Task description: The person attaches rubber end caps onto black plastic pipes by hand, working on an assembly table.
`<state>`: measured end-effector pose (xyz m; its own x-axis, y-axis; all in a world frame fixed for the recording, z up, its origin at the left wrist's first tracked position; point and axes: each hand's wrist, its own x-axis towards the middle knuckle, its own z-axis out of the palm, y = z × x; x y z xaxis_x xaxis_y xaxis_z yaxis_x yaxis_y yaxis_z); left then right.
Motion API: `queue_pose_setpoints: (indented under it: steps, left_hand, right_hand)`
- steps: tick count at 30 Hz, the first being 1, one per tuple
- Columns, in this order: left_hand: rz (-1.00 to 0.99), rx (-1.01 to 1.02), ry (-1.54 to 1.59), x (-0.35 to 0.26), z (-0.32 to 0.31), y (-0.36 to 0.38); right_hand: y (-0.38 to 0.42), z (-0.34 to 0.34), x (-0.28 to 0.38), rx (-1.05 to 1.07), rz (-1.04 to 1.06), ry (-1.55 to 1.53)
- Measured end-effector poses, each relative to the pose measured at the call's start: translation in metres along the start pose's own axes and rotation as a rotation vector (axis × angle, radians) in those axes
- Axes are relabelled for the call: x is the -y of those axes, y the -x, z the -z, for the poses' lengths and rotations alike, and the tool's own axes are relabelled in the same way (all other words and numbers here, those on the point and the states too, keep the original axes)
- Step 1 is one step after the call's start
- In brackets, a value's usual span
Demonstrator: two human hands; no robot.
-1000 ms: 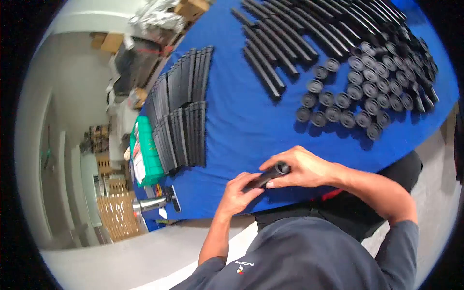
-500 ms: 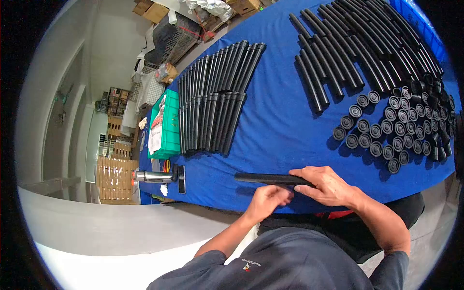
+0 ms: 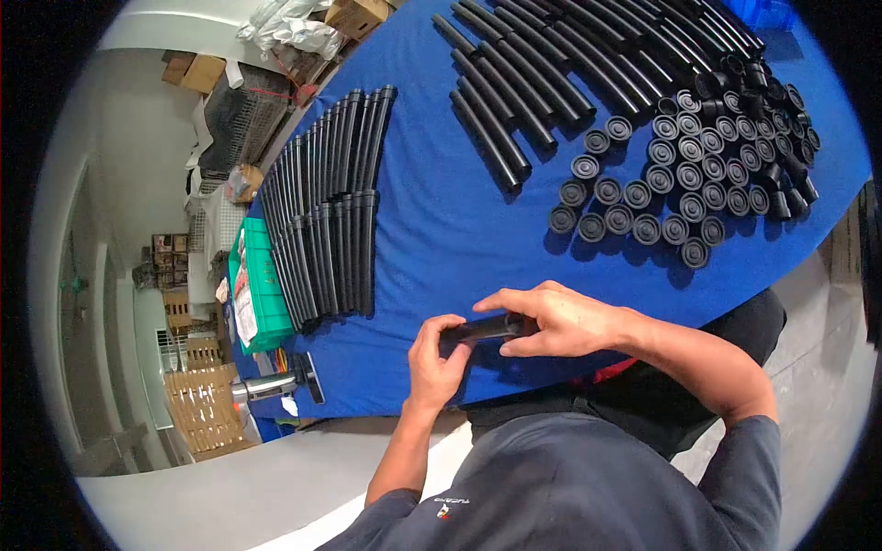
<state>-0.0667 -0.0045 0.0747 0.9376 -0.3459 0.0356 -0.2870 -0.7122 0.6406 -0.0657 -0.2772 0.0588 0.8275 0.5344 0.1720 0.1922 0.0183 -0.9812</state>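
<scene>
My left hand (image 3: 435, 365) is wrapped around one end of a black tube (image 3: 482, 330) close over the blue cloth. At the tube's other end, my right hand (image 3: 571, 321) has its thumb and fingers around a dark end piece, with the index finger stretched along the far side. The palm hides part of that end. Beyond the hands, to the right, many round black caps (image 3: 660, 178) lie on the cloth, most with their ringed faces up. Black tubes (image 3: 537, 78) lie in rows behind the caps. To the left are two rows of tubes with wider collars (image 3: 326, 202).
A blue cloth (image 3: 432, 230) covers the table. At its left side stand a green crate (image 3: 265, 289), a silver flask (image 3: 266, 387) and a dark phone-like slab (image 3: 315, 378). A blue bin (image 3: 767, 13) is at the far right corner. Cartons and baskets stand beyond the table.
My left hand has moved from beneath the tube to grip its left end. The tube has shifted and turned, with my right hand at its right end. The whole view has swung right.
</scene>
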Motion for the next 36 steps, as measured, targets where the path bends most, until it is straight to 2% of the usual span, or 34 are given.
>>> queue_pose_setpoints:
  steps: [5, 11, 17, 20, 21, 24, 25, 26, 28, 31, 34, 35, 36]
  left_hand:
    - [0.159, 0.243, 0.294, 0.001, 0.022, 0.005]
    - [0.108, 0.403, 0.345, 0.004, 0.033, -0.002]
    - [0.068, 0.478, 0.293, -0.005, 0.041, -0.004]
    - [-0.110, 0.074, 0.156, -0.012, 0.029, 0.005]
    - [-0.181, -0.025, 0.241, -0.016, 0.029, 0.009]
    - [-0.062, 0.186, 0.671, -0.013, 0.013, 0.034]
    - [0.222, 0.299, 0.816, -0.017, 0.001, 0.044]
    - [0.366, 0.458, 1.096, -0.020, -0.012, 0.038]
    - [0.378, 0.563, 1.647, -0.011, -0.046, 0.025]
    - [0.589, 0.481, 2.136, 0.014, -0.067, 0.013]
    - [0.479, 0.140, 1.842, -0.001, -0.066, -0.014]
    - [0.357, 0.193, 1.876, 0.022, -0.066, -0.019]
    - [0.352, 0.224, 1.863, 0.027, -0.059, -0.025]
  right_hand:
    - [-0.001, 0.000, 0.005, 0.132, 0.021, -0.171]
    - [-0.002, -0.004, -0.005, 0.050, 0.144, -0.165]
    - [-0.001, -0.004, -0.002, 0.072, 0.146, -0.166]
    - [-0.001, -0.005, -0.006, -0.047, 0.153, -0.044]
    - [0.000, -0.001, 0.000, -0.068, 0.111, -0.044]
    - [-0.001, -0.003, -0.006, -0.160, 0.099, 0.083]
    - [-0.001, -0.005, -0.009, -0.185, 0.099, 0.065]
    - [-0.001, -0.004, -0.006, -0.178, 0.091, 0.073]
    - [0.000, -0.002, -0.001, -0.165, 0.075, 0.088]
    - [-0.001, -0.002, -0.012, -0.152, 0.083, 0.184]
    - [0.003, 0.020, 0.012, -0.278, 0.175, 0.757]
    - [0.002, 0.030, 0.010, -0.374, 0.262, 0.941]
    - [-0.003, 0.035, 0.004, -0.506, 0.326, 1.089]
